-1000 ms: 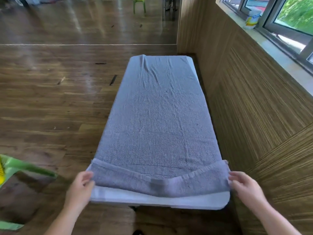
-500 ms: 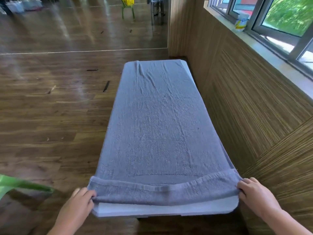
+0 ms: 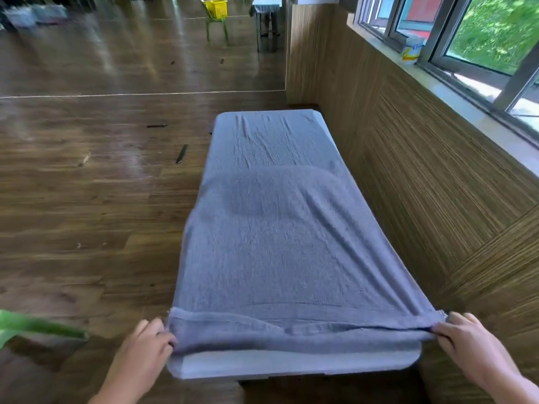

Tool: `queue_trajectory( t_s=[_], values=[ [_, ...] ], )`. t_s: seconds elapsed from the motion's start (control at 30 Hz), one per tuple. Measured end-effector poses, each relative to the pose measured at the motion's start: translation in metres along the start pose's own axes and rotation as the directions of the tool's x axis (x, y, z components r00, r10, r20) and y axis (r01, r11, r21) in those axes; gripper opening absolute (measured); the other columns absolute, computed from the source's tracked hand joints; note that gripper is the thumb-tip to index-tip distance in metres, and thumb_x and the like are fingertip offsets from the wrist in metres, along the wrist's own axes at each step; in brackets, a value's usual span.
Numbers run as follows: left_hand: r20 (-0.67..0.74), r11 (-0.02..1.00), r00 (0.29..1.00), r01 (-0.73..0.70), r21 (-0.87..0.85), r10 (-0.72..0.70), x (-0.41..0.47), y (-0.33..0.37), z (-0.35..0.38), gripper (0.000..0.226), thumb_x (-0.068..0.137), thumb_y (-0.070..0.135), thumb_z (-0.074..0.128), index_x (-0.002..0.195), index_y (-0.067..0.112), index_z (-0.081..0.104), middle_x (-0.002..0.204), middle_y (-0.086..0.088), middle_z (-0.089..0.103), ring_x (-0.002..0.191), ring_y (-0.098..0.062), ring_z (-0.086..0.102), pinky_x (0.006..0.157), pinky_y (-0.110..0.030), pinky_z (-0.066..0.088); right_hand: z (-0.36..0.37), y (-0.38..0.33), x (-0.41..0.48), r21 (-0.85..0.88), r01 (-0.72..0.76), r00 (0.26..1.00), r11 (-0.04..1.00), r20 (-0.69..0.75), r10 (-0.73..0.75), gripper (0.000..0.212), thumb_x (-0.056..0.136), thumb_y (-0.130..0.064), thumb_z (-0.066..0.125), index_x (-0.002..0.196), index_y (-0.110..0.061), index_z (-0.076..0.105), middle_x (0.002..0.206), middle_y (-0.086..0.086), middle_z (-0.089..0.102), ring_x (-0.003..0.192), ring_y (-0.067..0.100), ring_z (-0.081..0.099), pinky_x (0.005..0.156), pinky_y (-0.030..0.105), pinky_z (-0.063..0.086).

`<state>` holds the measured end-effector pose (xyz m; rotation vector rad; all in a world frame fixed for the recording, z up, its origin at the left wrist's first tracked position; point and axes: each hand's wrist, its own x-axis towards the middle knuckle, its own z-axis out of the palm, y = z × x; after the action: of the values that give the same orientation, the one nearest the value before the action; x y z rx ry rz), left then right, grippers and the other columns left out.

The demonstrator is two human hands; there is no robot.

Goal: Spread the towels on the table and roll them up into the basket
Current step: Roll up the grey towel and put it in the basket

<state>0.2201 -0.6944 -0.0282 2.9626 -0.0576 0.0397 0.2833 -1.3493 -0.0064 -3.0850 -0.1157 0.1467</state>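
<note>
- The left hand (image 3: 143,346) pinches the near left corner of the grey towel (image 3: 277,243), fingers curled round the hem.
- The right hand (image 3: 469,342) grips the near right corner the same way.
- The towel's folded near edge is stretched taut between the two hands, and the cloth runs away from them along the table (image 3: 291,366).
- Ahead of the hands the towel's middle looks billowed, though it is blurred.
- A bare white strip of table shows just below the hem, between the hands.
- The yellow basket (image 3: 217,8) sits well beyond both hands, on a green chair (image 3: 216,26).
</note>
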Motion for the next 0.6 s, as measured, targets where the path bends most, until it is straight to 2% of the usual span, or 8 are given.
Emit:
queue_trajectory(
  t_s=[0.07, 0.13, 0.2, 0.27, 0.33, 0.47, 0.53, 0.6],
  values=[
    [-0.029, 0.999, 0.999, 0.041, -0.036, -0.042, -0.011, 0.000, 0.004, 0.021, 0.072, 0.037, 0.044, 0.071, 0.032, 0.064, 0.083, 0.013, 0.041, 0.074, -0.011, 0.037, 0.056, -0.028, 0.044, 0.002, 0.003, -0.003, 0.002, -0.017, 1.000, 1.000, -0.003, 0.017, 0.037, 0.054, -0.018, 0.094, 0.075, -0.039, 0.071, 0.072, -0.016, 0.042, 0.072, 0.012, 0.043, 0.051, 0.032, 0.051],
    [-0.028, 0.998, 0.999, 0.042, -0.046, -0.044, -0.015, 0.010, 0.006, 0.024, 0.072, 0.034, 0.047, 0.084, 0.034, 0.068, 0.090, 0.017, 0.047, 0.078, -0.012, 0.042, 0.061, -0.031, 0.050, 0.000, 0.003, -0.003, 0.015, 0.002, 1.000, 1.000, -0.004, -0.002, 0.038, 0.056, -0.017, 0.092, 0.077, -0.040, 0.070, 0.077, -0.016, 0.049, 0.075, 0.013, 0.047, 0.054, 0.032, 0.052],
    [0.032, 1.000, 0.999, 0.024, -0.017, -0.024, -0.011, 0.028, 0.009, 0.039, 0.069, 0.028, 0.061, 0.107, 0.030, 0.069, 0.103, 0.015, 0.054, 0.087, -0.012, 0.047, 0.066, -0.032, 0.053, -0.003, 0.000, 0.002, 0.051, 0.056, 0.998, 0.997, -0.018, -0.055, 0.034, 0.058, -0.017, 0.090, 0.075, -0.038, 0.068, 0.083, -0.020, 0.048, 0.078, 0.013, 0.048, 0.056, 0.031, 0.053],
    [0.111, 1.000, 0.993, 0.030, 0.007, -0.030, -0.005, 0.046, 0.014, 0.055, 0.062, 0.023, 0.076, 0.116, 0.031, 0.066, 0.109, 0.017, 0.054, 0.092, -0.011, 0.049, 0.065, -0.029, 0.053, -0.007, -0.001, 0.006, 0.075, 0.106, 0.994, 0.992, -0.040, -0.103, 0.030, 0.061, -0.017, 0.087, 0.074, -0.034, 0.067, 0.084, -0.025, 0.039, 0.079, 0.011, 0.045, 0.057, 0.031, 0.053],
    [0.132, 0.997, 0.988, 0.073, 0.032, -0.077, -0.002, 0.055, 0.018, 0.055, 0.059, 0.020, 0.083, 0.110, 0.032, 0.069, 0.105, 0.020, 0.053, 0.089, -0.011, 0.051, 0.063, -0.027, 0.051, -0.007, 0.000, 0.009, 0.073, 0.151, 0.988, 0.986, -0.042, -0.148, 0.030, 0.059, -0.016, 0.089, 0.072, -0.032, 0.066, 0.081, -0.024, 0.042, 0.078, 0.009, 0.044, 0.060, 0.028, 0.052],
    [0.047, 0.988, 0.988, 0.141, 0.064, -0.144, -0.001, 0.059, 0.018, 0.042, 0.052, 0.006, 0.088, 0.077, 0.029, 0.064, 0.083, 0.017, 0.056, 0.076, -0.015, 0.051, 0.055, -0.031, 0.048, 0.000, 0.016, 0.014, 0.085, 0.272, 0.962, 0.959, -0.013, -0.272, 0.036, 0.056, -0.018, 0.090, 0.069, -0.032, 0.059, 0.072, -0.023, 0.047, 0.076, 0.003, 0.042, 0.070, 0.024, 0.042],
    [0.002, 0.987, 0.989, 0.145, 0.063, -0.146, -0.006, 0.054, 0.014, 0.025, 0.063, 0.013, 0.077, 0.074, 0.028, 0.060, 0.079, 0.014, 0.055, 0.075, -0.020, 0.053, 0.056, -0.034, 0.046, 0.000, 0.022, 0.015, 0.086, 0.285, 0.958, 0.955, -0.007, -0.285, 0.036, 0.056, -0.018, 0.089, 0.072, -0.031, 0.060, 0.072, -0.021, 0.048, 0.077, 0.004, 0.044, 0.069, 0.021, 0.040],
    [-0.063, 0.985, 0.987, 0.153, 0.083, -0.148, -0.012, 0.043, 0.008, 0.008, 0.072, 0.026, 0.054, 0.077, 0.027, 0.059, 0.079, 0.010, 0.053, 0.075, -0.023, 0.050, 0.058, -0.039, 0.048, -0.003, 0.021, 0.013, 0.087, 0.297, 0.955, 0.951, -0.032, -0.295, 0.037, 0.054, -0.015, 0.090, 0.076, -0.031, 0.065, 0.074, -0.018, 0.051, 0.076, 0.009, 0.048, 0.068, 0.018, 0.039]
  ],
)
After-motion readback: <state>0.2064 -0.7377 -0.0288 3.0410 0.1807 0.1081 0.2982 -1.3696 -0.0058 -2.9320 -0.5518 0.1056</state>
